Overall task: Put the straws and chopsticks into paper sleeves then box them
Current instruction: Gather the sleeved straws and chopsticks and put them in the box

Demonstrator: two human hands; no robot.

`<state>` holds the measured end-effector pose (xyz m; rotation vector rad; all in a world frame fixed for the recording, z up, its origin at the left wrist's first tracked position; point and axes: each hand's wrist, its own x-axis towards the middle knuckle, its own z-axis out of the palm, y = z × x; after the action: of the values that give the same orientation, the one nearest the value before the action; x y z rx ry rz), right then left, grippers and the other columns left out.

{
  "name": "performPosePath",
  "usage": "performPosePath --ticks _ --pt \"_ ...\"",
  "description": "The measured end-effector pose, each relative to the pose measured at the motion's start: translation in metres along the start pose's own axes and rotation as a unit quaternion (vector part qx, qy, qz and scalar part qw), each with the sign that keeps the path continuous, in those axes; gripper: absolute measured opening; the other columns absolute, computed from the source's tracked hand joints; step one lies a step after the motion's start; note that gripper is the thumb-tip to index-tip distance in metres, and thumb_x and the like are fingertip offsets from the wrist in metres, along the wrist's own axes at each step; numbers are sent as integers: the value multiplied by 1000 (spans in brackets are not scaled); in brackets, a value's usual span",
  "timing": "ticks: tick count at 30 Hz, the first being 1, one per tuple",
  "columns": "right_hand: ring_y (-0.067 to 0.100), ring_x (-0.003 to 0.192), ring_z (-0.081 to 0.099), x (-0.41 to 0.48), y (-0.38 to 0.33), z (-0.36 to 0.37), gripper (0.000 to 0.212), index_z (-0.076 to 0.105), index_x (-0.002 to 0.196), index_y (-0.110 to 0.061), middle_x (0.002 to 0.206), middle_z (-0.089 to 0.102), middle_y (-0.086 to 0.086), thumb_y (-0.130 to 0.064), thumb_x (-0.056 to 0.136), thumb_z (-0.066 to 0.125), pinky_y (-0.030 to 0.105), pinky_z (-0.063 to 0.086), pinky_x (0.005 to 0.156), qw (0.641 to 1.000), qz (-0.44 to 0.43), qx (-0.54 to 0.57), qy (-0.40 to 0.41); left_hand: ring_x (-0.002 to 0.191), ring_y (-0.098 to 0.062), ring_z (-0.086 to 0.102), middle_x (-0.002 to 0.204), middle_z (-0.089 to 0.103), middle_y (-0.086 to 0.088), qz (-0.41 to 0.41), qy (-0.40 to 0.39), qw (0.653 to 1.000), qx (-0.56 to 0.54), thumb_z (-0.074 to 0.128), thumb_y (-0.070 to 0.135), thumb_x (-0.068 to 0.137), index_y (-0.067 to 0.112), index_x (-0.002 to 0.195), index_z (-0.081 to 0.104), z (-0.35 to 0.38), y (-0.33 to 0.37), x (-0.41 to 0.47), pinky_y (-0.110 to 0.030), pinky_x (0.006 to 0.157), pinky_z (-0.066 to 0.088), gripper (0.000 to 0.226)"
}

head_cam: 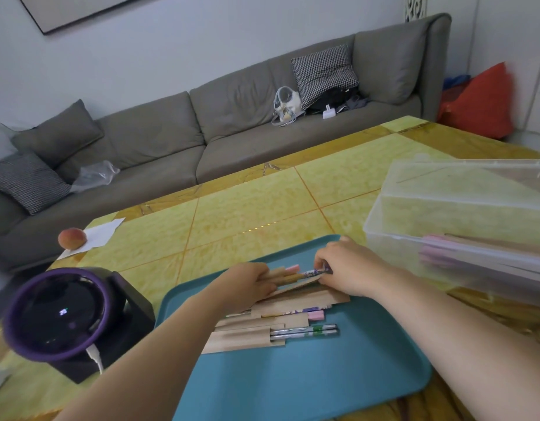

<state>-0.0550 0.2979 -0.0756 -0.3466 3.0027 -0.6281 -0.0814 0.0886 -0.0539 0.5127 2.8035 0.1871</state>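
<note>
A teal tray (308,381) lies on the yellow table. On it rest several brown paper sleeves (250,337), some with chopsticks (305,332) and a pink straw (315,315) sticking out. My left hand (247,284) holds a brown paper sleeve (281,276) at the tray's far side, with a pink straw end (291,268) beside it. My right hand (347,268) pinches a purple-patterned chopstick pair (315,272) whose tips sit at that sleeve's mouth. A clear plastic box (457,226) stands to the right, with pink straws and sleeves (475,253) inside.
A black and purple round device (59,317) with a white cable stands left of the tray. A peach (72,237) sits on white paper (98,233) at the table's far left. A grey sofa (232,126) runs behind the table.
</note>
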Motion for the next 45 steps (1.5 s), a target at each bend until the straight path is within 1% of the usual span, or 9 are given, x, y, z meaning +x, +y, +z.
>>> performPosePath --ticks 8,14,16,21,24,29,36,41,45 --pt "11 95 54 -1 -7 -16 8 58 96 -25 106 53 -4 -30 90 56 28 44 85 994 -60 90 35 64 -14 53 77 58 8 29 17 999 11 64 43 84 20 87 51 -8 2 -13 -26 57 39 27" --pt "2 102 43 -8 -17 -47 43 51 127 -20 114 42 -11 -29 87 63 20 36 92 955 -75 142 250 55 -5 65 78 68 4 -3 109 988 -105 55 20 93 18 87 54 -23 -13 -26 -30 62 53 6" --pt "4 100 48 -10 -14 -45 38 55 122 -19 115 50 -11 -27 85 65 21 39 89 966 -62 138 210 49 -5 63 75 67 3 -28 144 975 -164 53 17 94 18 88 55 -24 -20 -34 -24 54 50 6" --pt "17 113 51 -20 -24 -3 45 52 128 -23 125 55 -2 -38 86 60 32 43 95 996 -49 -6 -75 47 -13 54 66 60 -1 -108 166 922 -332 54 18 94 12 92 55 -22 -33 -51 -30 58 46 7" --pt "21 119 48 -22 -26 2 51 49 132 -23 128 51 -1 -41 85 62 32 41 92 994 -40 -54 -86 50 -17 53 68 59 -2 -152 145 907 -365 54 16 93 11 92 53 -12 -36 -58 -30 59 45 5" --pt "21 101 56 -20 -34 -3 40 57 118 -18 116 60 1 -34 83 66 28 41 75 985 4 -43 -169 42 -9 53 63 59 1 -173 145 898 -379 54 15 93 11 86 54 -5 -42 -73 -21 49 44 8" --pt "23 71 49 -18 -39 -2 14 57 79 -14 78 54 5 -28 81 60 29 33 55 979 11 -75 -190 62 -17 55 78 52 -7 -169 109 817 -540 55 3 91 8 109 60 -2 -35 -84 -30 66 57 19" --pt "24 73 51 -17 -35 -1 12 58 88 -6 80 53 6 -16 86 50 30 36 57 984 10 -89 -154 52 -14 47 70 46 -5 -193 99 806 -551 50 2 91 10 107 59 6 -26 -81 -26 58 52 20" --pt "26 96 58 -20 -34 7 30 60 109 -14 108 57 6 -7 82 48 34 45 70 987 -20 -114 -110 49 -14 48 70 48 -6 -186 95 802 -560 50 3 92 12 105 57 9 -16 -76 -29 60 54 18"
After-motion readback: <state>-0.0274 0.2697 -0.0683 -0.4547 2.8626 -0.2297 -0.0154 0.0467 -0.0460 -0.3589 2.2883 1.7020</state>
